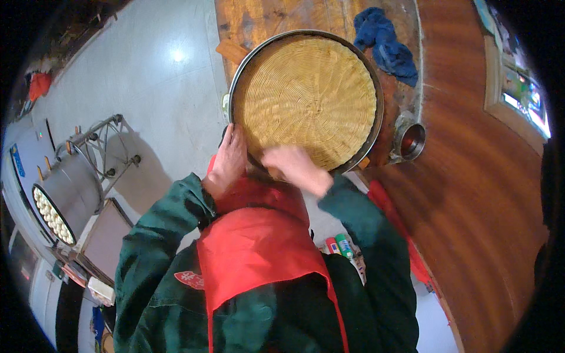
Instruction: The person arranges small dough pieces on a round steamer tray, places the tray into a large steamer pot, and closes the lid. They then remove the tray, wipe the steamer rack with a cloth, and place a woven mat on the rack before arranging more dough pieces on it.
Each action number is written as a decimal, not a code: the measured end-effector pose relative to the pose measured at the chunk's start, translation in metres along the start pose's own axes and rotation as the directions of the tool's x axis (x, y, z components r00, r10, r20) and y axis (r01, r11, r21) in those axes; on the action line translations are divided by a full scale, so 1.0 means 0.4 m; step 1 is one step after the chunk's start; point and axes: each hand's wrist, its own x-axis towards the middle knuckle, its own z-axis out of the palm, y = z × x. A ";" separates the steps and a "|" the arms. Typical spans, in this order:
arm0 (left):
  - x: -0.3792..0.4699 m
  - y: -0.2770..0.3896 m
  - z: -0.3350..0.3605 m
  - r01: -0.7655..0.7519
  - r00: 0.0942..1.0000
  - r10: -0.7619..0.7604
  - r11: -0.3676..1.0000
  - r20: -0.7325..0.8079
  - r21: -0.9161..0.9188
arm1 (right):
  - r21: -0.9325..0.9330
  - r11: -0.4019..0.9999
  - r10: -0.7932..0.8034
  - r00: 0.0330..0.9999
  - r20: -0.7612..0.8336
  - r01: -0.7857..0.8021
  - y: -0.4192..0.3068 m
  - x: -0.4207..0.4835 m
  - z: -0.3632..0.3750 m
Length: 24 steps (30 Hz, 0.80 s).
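Before me a round, shallow metal steamer tray (379,95) rests on a worn wooden table. A tan woven mat (309,97) with a spiral weave covers its inside. My left hand (231,154) is at the tray's near-left rim, fingers extended along the edge. Over the near edge, my right hand (293,165) is curled and blurred by motion. Whether it holds anything is hidden. A wooden handle (231,51) sticks out at the far left of the tray, and a small wooden end (364,163) shows at the near right.
A crumpled blue cloth (386,46) and a metal cup (410,141) lie right of the tray. Further right is a brown wooden counter (468,198). On the left, a large metal pot (70,189) with white round pieces stands by a wheeled frame (110,145).
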 end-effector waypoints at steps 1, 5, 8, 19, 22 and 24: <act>-0.001 0.000 0.003 0.002 1.000 -0.002 1.000 0.013 0.008 | -0.099 0.995 0.034 0.990 0.135 -0.021 -0.007 -0.082 0.023; -0.005 -0.002 0.020 0.003 0.999 -0.002 0.999 -0.032 0.034 | 0.230 0.894 0.387 0.921 0.043 -0.386 0.113 -0.346 -0.076; 0.002 -0.019 0.040 -0.028 0.996 0.027 0.999 -0.091 -0.020 | 0.371 0.579 0.811 0.561 -0.168 -0.726 0.229 -0.448 -0.203; 0.028 -0.063 0.064 -0.108 0.964 0.088 0.992 -0.252 -0.067 | 0.666 0.672 0.658 0.674 -0.336 -0.323 -0.009 -0.055 0.105; 0.029 -0.071 0.074 -0.145 0.947 0.119 0.987 -0.300 -0.067 | 0.604 0.649 0.761 0.380 -0.526 -0.463 0.165 -0.179 -0.064; 0.030 -0.080 0.081 -0.188 0.943 0.159 0.980 -0.292 -0.072 | 0.522 0.713 0.663 0.211 -0.718 -0.468 0.237 -0.313 -0.105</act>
